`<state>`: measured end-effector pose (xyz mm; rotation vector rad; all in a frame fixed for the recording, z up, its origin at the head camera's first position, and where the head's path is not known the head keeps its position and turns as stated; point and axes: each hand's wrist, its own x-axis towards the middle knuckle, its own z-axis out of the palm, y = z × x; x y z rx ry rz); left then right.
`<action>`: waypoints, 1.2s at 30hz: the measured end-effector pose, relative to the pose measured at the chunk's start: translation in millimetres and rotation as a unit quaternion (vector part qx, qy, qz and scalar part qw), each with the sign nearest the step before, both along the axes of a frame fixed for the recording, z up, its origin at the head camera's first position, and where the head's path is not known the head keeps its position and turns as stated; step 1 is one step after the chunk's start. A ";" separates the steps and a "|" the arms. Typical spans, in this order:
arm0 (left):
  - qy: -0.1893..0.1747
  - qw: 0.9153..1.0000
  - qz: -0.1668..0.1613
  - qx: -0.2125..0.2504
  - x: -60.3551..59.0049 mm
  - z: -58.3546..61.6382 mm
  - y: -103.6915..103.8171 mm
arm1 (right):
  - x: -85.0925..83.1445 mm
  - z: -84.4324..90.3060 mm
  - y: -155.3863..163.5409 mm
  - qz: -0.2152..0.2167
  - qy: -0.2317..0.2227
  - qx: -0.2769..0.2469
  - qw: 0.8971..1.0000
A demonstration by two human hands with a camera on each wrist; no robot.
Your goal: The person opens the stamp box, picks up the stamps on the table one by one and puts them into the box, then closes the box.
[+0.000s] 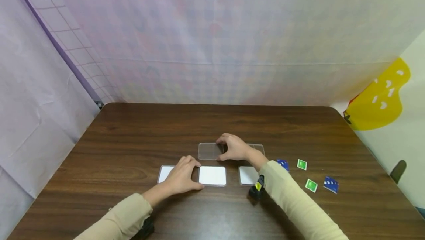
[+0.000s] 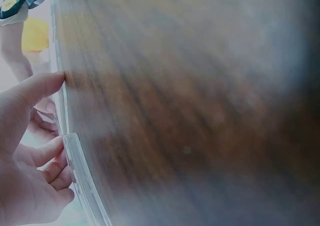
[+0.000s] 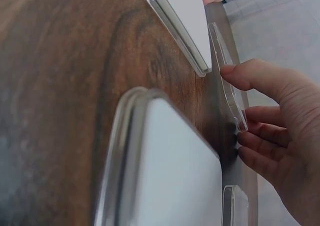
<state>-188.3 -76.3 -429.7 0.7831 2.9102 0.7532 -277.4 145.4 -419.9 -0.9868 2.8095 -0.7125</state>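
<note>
My right hand (image 1: 234, 147) pinches one end of a clear, shallow plastic lid (image 1: 207, 151) behind the row of white-topped cases. In the right wrist view the thumb is at the near edge of the clear lid (image 3: 225, 71), with the fingers at its far side. My left hand (image 1: 182, 175) holds the left end of the middle white-topped clear case (image 1: 212, 176), thumb at the near edge and fingers at the far one. Under that hand lies the left white-topped case (image 1: 165, 173), partly hidden. The right white-topped case (image 1: 248, 175) is partly covered by my right forearm.
Another clear plastic piece (image 1: 259, 147) lies behind my right wrist. Right of my right sleeve are two small green squares (image 1: 301, 164) and two blue patterned pieces (image 1: 331, 184), one partly hidden. Everything lies on a brown wooden table (image 1: 132, 133); a pale curtain hangs behind it.
</note>
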 end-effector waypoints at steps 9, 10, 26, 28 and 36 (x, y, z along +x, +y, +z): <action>-0.001 1.000 0.005 -0.006 -0.2 1.0 -0.7 | 2.1 1.0 4.0 -0.006 0.001 0.003 1.000; -0.001 1.000 0.004 -0.006 0.0 1.1 -0.8 | 2.3 1.2 4.2 -0.006 0.002 0.002 1.000; -0.010 0.999 0.004 0.033 0.4 13.2 -30.5 | 31.8 15.8 -11.7 0.023 0.013 -0.081 0.996; 0.001 0.999 0.012 0.032 0.3 15.8 -41.1 | 40.1 16.5 -18.1 0.030 0.012 -0.092 0.995; 0.015 0.999 0.045 -0.005 4.5 21.8 -87.2 | 64.7 12.8 -44.2 0.040 -0.017 -0.117 0.992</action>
